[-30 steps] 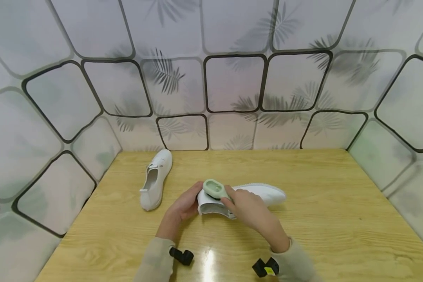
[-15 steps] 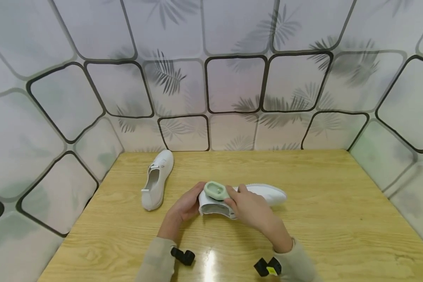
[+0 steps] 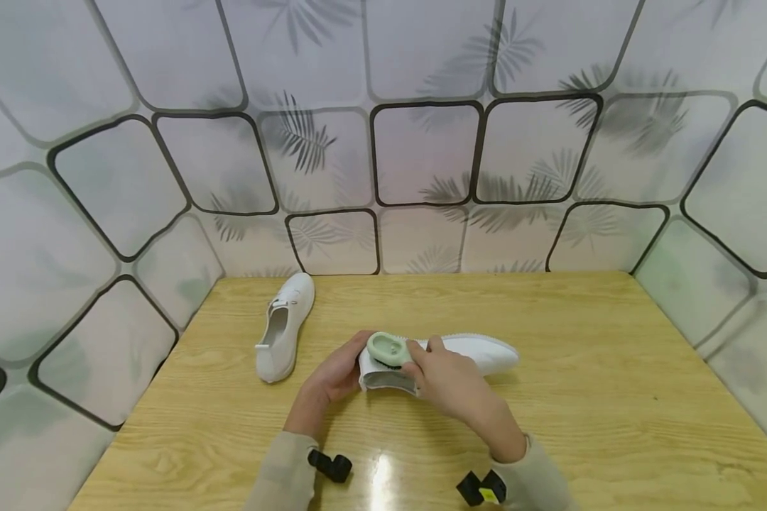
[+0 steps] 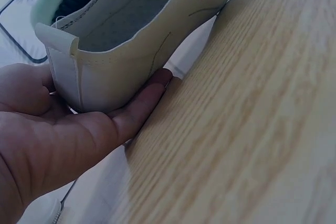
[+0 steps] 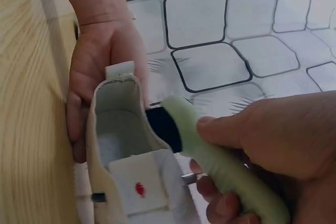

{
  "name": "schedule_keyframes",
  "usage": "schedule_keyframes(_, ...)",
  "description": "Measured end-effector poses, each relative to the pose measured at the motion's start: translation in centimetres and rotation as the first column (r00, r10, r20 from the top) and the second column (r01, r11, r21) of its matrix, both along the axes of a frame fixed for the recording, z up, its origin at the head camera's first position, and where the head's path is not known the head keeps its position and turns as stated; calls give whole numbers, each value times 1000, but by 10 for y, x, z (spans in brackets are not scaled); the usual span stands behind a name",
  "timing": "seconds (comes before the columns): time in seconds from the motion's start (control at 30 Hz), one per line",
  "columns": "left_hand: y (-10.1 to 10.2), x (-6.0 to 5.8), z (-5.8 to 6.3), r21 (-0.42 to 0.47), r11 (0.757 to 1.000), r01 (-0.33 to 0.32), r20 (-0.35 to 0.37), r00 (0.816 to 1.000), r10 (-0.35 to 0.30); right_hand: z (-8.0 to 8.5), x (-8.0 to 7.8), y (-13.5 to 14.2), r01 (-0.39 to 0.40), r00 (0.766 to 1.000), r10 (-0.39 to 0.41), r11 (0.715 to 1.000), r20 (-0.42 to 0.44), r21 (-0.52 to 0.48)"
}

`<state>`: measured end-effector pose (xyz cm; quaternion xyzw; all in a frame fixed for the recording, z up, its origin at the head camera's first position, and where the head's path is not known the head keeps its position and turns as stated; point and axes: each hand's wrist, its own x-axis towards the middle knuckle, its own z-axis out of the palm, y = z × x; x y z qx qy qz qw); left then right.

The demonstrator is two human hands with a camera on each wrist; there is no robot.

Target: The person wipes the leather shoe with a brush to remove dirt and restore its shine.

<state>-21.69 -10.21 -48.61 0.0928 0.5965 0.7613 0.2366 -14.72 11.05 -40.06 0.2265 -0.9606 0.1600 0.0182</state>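
A white shoe (image 3: 482, 350) lies on its side at mid-table, toe to the right and opening facing the person. My left hand (image 3: 337, 370) grips its heel; in the left wrist view the fingers reach under the heel (image 4: 105, 77). My right hand (image 3: 452, 380) holds a pale green brush (image 3: 385, 348) by its handle, over the upward side of the shoe near the heel. Dark bristles (image 5: 164, 128) meet the shoe's side by the opening in the right wrist view. The insole carries a red mark (image 5: 140, 189).
A second white shoe (image 3: 285, 333) sits upright at the table's back left, toe away. Patterned panels (image 3: 425, 152) wall in the wooden table (image 3: 588, 397) at the back and both sides. Each wrist wears a small black camera (image 3: 329, 465).
The brush has shifted slightly over the heel part of the shoe, tilting so its bristles show more than half a second ago. The left hand and both shoes stay in place.
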Motion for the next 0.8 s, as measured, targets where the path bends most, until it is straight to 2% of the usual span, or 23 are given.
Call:
schedule_keyframes(0.1, 0, 0, -1, 25, 1000, 11, 6, 1000, -11, -2, -1, -5, 39, 999, -39, 999, -34, 6)
schedule_keyframes(0.23, 0, 0, -1, 18, 1000, 13, 14, 1000, -13, -7, -1, -13, 15, 997, -15, 1000, -69, -2)
schedule_keyframes(0.33, 0, 0, -1, -9, 1000, 2, 5, 1000, -2, -6, 2, -12, 3, 999, -3, 1000, -40, -9)
schedule_keyframes(0.43, 1, 0, -1, -6, 1000, -2, 5, 1000, 2, -2, 4, -8, 37, 999, -37, 999, -21, -3)
schedule_keyframes(0.53, 1, -1, -2, 20, 1000, 11, 9, 1000, -11, -3, 2, -8, 59, 998, -59, 998, -38, 9)
schedule_keyframes(0.63, 0, 0, -3, 19, 1000, 14, 2, 1000, -14, -7, 0, -11, 32, 998, -31, 999, -58, 7)
schedule_keyframes(0.8, 0, 1, -3, 16, 1000, 1, 4, 1000, -1, -7, 0, -10, 18, 1000, -19, 1000, -25, -12)
